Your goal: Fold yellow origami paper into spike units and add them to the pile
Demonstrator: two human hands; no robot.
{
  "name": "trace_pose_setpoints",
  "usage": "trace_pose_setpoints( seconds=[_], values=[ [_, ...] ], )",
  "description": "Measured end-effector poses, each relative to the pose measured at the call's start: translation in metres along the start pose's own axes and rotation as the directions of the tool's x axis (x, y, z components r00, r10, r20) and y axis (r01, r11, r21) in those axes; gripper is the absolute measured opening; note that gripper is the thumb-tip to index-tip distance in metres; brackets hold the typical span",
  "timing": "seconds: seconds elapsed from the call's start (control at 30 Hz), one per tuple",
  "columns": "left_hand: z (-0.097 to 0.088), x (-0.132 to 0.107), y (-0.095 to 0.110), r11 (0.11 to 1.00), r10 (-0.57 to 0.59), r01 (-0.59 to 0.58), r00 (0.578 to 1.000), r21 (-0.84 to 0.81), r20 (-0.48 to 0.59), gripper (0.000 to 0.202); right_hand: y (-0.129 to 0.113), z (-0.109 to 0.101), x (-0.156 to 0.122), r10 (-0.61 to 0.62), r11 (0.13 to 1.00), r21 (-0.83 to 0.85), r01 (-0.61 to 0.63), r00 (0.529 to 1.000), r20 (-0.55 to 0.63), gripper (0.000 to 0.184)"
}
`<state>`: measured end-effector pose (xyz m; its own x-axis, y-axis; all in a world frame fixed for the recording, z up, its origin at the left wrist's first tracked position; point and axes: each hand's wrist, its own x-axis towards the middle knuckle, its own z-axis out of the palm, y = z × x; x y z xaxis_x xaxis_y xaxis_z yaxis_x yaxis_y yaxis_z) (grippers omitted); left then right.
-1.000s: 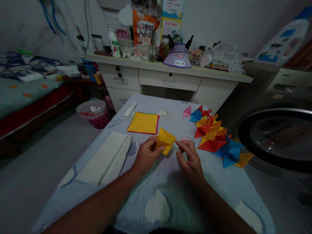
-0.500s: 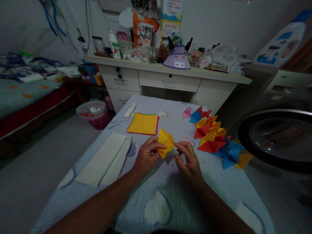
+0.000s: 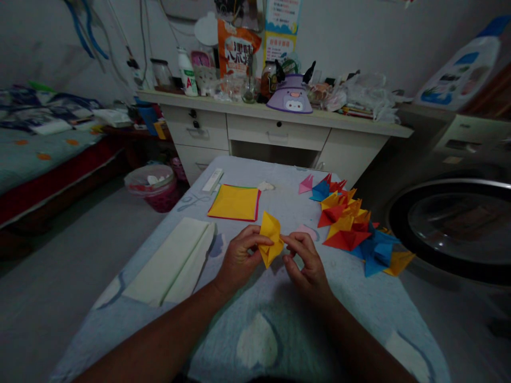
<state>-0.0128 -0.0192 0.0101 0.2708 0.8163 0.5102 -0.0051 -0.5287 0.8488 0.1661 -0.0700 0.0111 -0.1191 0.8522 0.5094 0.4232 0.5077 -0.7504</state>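
Head view, the only one on file. We find the yellow folded paper (image 3: 271, 224) raised above the patterned tablecloth (image 3: 319, 346), between the two hands and just nearer the person than the stack of square coloured sheets (image 3: 233, 202).

The left hand (image 3: 240, 258) grasps the piece at its left side, index finger lying across the front and thumb lower down. The right hand (image 3: 308, 260) is loosely curled: its index fingertip meets the right edge of the paper, while the thumb stays apart from it, so we record contact there and no pinch.

We judge the piece very light and thin, springy along its creases, with little tendency to slip from dry fingers. Its weak points, in our opinion, are the sharp upper and lower tips and the loose flaps, which would bend or crumple under a hard squeeze. The sound place to hold is the layered part at the left side, with light fingertip pressure.

To the right we note a row of folded paper figures, among them a red figure (image 3: 347, 238) and a blue figure (image 3: 377, 251). On the left lies a pale folded sheet (image 3: 167, 260) (paper or cloth, we cannot tell).
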Motion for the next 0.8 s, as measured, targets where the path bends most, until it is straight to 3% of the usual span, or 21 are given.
trace_pose_setpoints(
  seconds=[0.33,0.47,0.6,0.8],
  values=[
    [0.0005,-0.0026,-0.0036,0.997,-0.007,0.007,1.000,0.074,-0.005,0.028,0.0032,0.0016,-0.0006,-0.024,0.999,0.045,0.024,1.000,0.001,0.043],
    [-0.0001,-0.0018,-0.0002,0.997,0.010,-0.013,0.999,0.075,0.042,0.030,0.0037,0.0019,0.0018,-0.029,0.997,0.070,0.030,0.999,-0.013,0.038],
    [0.0007,-0.0012,0.0024,0.998,0.004,-0.010,0.996,0.065,0.095,0.026,0.0053,0.0023,0.0031,0.005,0.995,0.103,0.000,0.999,-0.049,0.031],
    [0.0021,-0.0004,0.0016,0.998,-0.040,0.036,0.997,0.058,0.067,0.021,0.0069,0.0040,0.0040,0.066,0.988,0.148,-0.051,0.992,-0.104,0.019]
  ],
)
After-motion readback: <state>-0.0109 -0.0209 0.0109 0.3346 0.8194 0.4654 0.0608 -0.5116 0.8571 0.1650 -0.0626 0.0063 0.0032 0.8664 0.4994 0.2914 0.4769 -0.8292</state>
